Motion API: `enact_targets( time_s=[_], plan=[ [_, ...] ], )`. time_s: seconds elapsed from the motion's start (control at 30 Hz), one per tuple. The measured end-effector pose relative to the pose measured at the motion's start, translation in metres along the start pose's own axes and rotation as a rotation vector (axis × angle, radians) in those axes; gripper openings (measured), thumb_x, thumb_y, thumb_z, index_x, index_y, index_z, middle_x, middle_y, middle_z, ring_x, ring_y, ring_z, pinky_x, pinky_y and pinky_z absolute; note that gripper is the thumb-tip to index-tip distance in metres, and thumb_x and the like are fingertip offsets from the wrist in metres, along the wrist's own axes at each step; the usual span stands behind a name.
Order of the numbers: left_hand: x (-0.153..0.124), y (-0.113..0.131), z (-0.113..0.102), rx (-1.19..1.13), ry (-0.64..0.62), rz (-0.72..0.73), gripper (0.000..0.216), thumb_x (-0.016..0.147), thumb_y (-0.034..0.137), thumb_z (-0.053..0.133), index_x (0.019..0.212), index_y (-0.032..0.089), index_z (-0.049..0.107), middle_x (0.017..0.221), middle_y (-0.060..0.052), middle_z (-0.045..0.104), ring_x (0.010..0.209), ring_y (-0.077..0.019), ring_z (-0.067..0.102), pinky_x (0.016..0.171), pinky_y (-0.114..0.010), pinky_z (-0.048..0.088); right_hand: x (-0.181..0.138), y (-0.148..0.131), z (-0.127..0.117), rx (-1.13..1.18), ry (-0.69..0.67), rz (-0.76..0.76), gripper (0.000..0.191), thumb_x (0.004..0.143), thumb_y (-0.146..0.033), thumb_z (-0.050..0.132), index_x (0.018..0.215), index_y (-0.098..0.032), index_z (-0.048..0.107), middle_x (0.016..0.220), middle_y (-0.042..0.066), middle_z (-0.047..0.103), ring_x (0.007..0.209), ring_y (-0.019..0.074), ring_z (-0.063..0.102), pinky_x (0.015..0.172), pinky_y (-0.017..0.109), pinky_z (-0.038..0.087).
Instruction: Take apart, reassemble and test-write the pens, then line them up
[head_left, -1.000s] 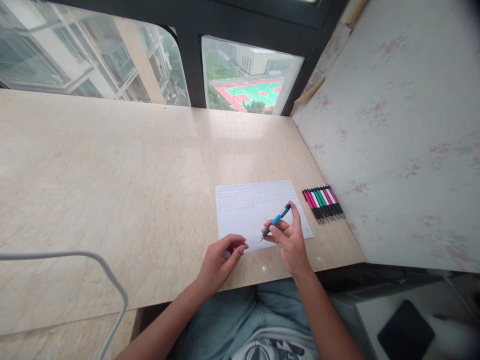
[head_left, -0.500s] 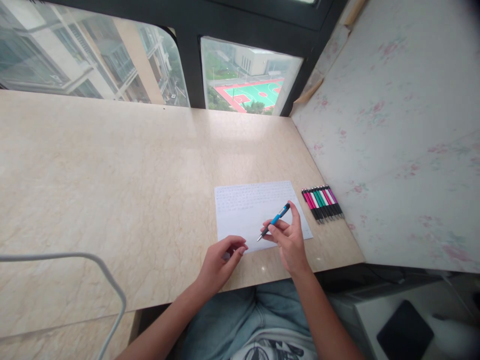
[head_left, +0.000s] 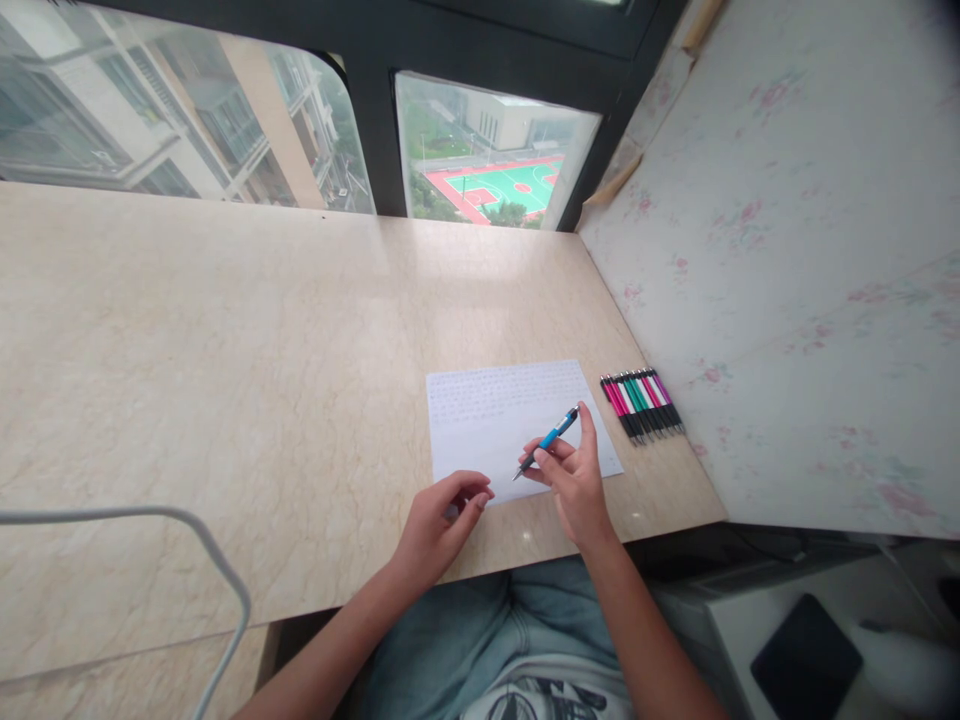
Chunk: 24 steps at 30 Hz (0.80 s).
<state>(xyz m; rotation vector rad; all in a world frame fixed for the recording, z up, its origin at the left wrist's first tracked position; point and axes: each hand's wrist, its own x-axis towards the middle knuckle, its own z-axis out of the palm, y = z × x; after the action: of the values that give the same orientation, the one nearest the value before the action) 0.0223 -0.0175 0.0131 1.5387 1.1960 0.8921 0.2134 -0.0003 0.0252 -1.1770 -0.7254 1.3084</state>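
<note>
My right hand (head_left: 576,487) is closed around a blue click pen (head_left: 555,430) with a dark grip and a pale label. The pen slants over the paper, tip down to the left, with a fingertip at its top end. Whether the tip touches the sheet I cannot tell. The white sheet of paper (head_left: 465,445) bears several lines of handwriting across its upper part; the lower part looks blank. My left hand (head_left: 442,515) rests by the sheet's lower left corner, fingers loosely curled, thumb a little apart, with nothing visible in it.
Several pens (head_left: 641,405) in pink, white, green and purple lie side by side right of the paper. A floral-papered wall (head_left: 787,300) bounds the marbled tabletop (head_left: 225,380) on the right, a window (head_left: 495,150) at the back. A grey cable or tube (head_left: 187,520) curves at lower left.
The view shifts very slightly. Both hands, the blue pen and the paper keep nearly the same positions.
</note>
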Motion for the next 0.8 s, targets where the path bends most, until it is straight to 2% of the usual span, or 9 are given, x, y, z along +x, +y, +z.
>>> enact_targets(
  time_s=[0.17, 0.4, 0.57, 0.8],
  plan=[
    [-0.0008, -0.0009, 0.0004, 0.009, 0.002, 0.003, 0.015, 0.089, 0.031, 0.057, 0.095, 0.02, 0.065, 0.086, -0.005, 0.074, 0.075, -0.0169, 0.068, 0.069, -0.027, 0.053, -0.0014, 0.0011, -0.0003, -0.011, -0.004, 0.001, 0.095, 0.077, -0.028, 0.074, 0.149, -0.032, 0.012, 0.086, 0.001, 0.071, 0.073, 0.0181, 0.069, 0.071, 0.039, 0.059],
    [-0.0011, -0.0032, 0.0002, 0.007, -0.017, -0.001, 0.016, 0.09, 0.031, 0.055, 0.097, 0.02, 0.064, 0.087, -0.005, 0.074, 0.075, -0.017, 0.068, 0.069, -0.028, 0.053, -0.0014, 0.0031, -0.001, -0.021, -0.008, 0.001, 0.097, 0.078, -0.029, 0.073, 0.15, -0.034, 0.008, 0.088, 0.0, 0.071, 0.074, 0.0167, 0.068, 0.071, 0.038, 0.059],
    [-0.0011, -0.0025, 0.0004, 0.023, -0.009, 0.007, 0.016, 0.09, 0.031, 0.055, 0.096, 0.02, 0.064, 0.086, -0.005, 0.074, 0.073, -0.017, 0.068, 0.068, -0.028, 0.053, -0.001, 0.0035, -0.003, -0.027, -0.004, 0.002, 0.095, 0.077, -0.03, 0.075, 0.149, -0.031, 0.013, 0.086, 0.0, 0.072, 0.072, 0.0175, 0.068, 0.071, 0.039, 0.059],
    [-0.0011, -0.0038, 0.0005, 0.022, -0.021, 0.006, 0.016, 0.09, 0.031, 0.055, 0.097, 0.02, 0.064, 0.086, -0.005, 0.074, 0.073, -0.0169, 0.067, 0.069, -0.028, 0.053, -0.0004, 0.0035, -0.0023, -0.018, 0.007, -0.008, 0.101, 0.077, -0.028, 0.074, 0.151, -0.034, 0.006, 0.087, -0.001, 0.071, 0.072, 0.0164, 0.068, 0.071, 0.038, 0.059]
  ],
)
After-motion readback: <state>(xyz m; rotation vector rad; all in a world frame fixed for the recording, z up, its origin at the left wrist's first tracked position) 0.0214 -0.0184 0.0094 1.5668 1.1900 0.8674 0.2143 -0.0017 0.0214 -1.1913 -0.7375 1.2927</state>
